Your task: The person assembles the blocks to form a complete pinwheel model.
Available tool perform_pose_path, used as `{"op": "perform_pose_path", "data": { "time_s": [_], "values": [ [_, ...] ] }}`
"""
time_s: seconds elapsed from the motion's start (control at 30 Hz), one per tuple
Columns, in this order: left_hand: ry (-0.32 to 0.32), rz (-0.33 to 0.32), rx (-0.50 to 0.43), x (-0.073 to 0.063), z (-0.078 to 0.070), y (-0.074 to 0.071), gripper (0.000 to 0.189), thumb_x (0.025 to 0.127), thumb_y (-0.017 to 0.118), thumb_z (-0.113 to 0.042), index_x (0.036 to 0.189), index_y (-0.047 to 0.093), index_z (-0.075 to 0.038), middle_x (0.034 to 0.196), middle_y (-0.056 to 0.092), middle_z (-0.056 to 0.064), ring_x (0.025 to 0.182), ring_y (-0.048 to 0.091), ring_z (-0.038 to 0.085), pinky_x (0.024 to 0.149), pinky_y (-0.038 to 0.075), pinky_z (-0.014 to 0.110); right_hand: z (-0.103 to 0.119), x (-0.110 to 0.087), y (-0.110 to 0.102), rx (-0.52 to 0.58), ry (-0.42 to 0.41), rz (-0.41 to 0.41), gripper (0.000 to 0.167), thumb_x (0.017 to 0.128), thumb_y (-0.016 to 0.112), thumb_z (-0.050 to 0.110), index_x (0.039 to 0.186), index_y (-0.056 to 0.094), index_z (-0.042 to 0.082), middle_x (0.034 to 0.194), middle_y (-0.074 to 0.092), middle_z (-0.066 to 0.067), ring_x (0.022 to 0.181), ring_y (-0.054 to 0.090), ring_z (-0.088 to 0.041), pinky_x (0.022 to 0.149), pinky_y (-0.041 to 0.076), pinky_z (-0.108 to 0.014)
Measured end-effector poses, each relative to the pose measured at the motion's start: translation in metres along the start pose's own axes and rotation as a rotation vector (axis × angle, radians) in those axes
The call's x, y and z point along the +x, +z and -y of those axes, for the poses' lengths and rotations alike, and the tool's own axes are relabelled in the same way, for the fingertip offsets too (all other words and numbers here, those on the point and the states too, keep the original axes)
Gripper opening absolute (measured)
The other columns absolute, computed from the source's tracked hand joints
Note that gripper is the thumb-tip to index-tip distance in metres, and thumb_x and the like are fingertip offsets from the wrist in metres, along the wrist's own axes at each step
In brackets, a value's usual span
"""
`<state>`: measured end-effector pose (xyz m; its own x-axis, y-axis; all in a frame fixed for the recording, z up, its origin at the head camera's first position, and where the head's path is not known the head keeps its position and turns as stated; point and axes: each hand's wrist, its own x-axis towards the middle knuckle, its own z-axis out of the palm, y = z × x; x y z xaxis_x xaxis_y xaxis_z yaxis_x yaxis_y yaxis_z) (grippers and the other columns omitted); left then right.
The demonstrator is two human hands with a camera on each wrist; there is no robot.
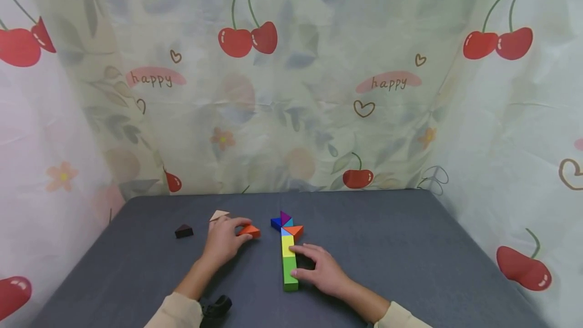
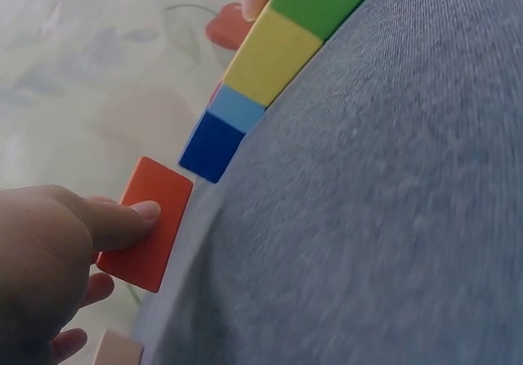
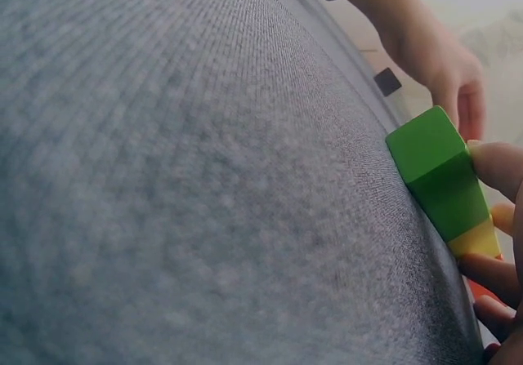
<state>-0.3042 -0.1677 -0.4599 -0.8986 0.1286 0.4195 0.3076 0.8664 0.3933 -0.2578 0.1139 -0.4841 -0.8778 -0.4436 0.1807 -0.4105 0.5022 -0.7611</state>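
Observation:
In the head view my left hand [image 1: 221,242] pinches an orange triangular block [image 1: 250,231], left of a pinwheel-like cluster. The left wrist view shows the thumb on the broad face of this orange block [image 2: 155,226]. The cluster joins a dark blue block [image 1: 276,223], a purple triangle [image 1: 285,217], small light blue pieces and another orange triangle [image 1: 295,230]. A yellow block [image 1: 288,247] and a green block [image 1: 290,271] run from it toward me. My right hand [image 1: 325,271] rests its thumb against the green block and a fingertip on the yellow one, fingers spread.
A black triangular block [image 1: 184,232] lies on the left of the dark grey table [image 1: 387,237]. Just behind my left hand is a beige triangular block [image 1: 219,214]. A patterned curtain [image 1: 291,130] hangs behind the table and along both sides.

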Motion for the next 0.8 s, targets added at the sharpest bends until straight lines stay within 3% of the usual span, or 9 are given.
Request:
{"op": "perform_pose_path", "data": {
  "time_s": [0.2, 0.5, 0.8],
  "values": [
    [0.007, 0.014, -0.050, 0.007, -0.005, 0.011, 0.036, 0.078, 0.083, -0.027, 0.113, 0.075, -0.019, 0.099, 0.071, -0.002, 0.087, 0.054, 0.020, 0.086, 0.038, 0.047, 0.001, 0.001, -0.001, 0.006, 0.018, 0.009, 0.054, 0.085, 0.073, 0.044, 0.133, 0.061, 0.023, 0.137, 0.053, -0.010, 0.131, 0.042, -0.034, 0.102, 0.032, -0.060],
    [0.014, 0.109, -0.112, 0.021, -0.006, 0.029, 0.036, 0.082, 0.079, -0.021, 0.117, 0.073, -0.016, 0.105, 0.069, 0.001, 0.086, 0.057, 0.018, 0.077, 0.049, 0.040, -0.001, 0.002, 0.000, -0.006, 0.018, 0.005, 0.054, 0.085, 0.073, 0.046, 0.133, 0.062, 0.024, 0.137, 0.054, -0.008, 0.130, 0.043, -0.033, 0.102, 0.032, -0.060],
    [0.000, 0.126, -0.144, 0.026, -0.013, 0.038, 0.037, 0.084, 0.078, -0.020, 0.121, 0.071, -0.015, 0.115, 0.068, 0.005, 0.106, 0.062, 0.027, 0.091, 0.048, 0.046, -0.001, 0.002, -0.001, -0.002, 0.012, 0.010, 0.054, 0.085, 0.073, 0.046, 0.133, 0.062, 0.024, 0.136, 0.054, -0.007, 0.130, 0.043, -0.033, 0.102, 0.032, -0.060]
  ]
}}
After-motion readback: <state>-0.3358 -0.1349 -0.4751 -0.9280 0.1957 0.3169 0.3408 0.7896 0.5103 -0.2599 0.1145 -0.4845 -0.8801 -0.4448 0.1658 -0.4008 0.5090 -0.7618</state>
